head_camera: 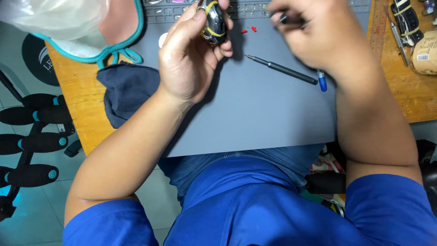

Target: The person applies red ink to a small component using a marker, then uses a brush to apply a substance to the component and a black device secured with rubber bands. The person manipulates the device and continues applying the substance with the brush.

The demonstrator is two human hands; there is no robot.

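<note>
Up near the far edge of the grey work mat [255, 118], a small glossy black oval device [214, 22] with yellow bands around it sits raised off the mat in the left hand [189, 59]. The left grip is closed around it, thumb on the near side and fingers curled over the top. The right hand [314, 36] is just beside it to the right, blurred, its grip pinched narrow on a small dark tool [283, 18] whose kind cannot be made out.

Under and between the hands, two tiny red pieces [249, 30] lie on the mat. Nearer the person, a slim black precision screwdriver [282, 69] lies slanted on the mat, its tip pointing towards the left hand and its other end passing beneath the right wrist. A blue pen cap [322, 82] shows touching that wrist.

To the left, a dark blue cloth [125, 89] hangs over the edge of the wooden surface [75, 95], partly under the left forearm. Beyond it sit a pink pouch with teal trim [119, 27] and a clear plastic bag [54, 18]. At the far right of the surface lie a metal ruler [378, 27], bundled black cables [406, 20] and a brown paper roll [425, 52]. Black chair legs [32, 141] stand on the floor to the left.
</note>
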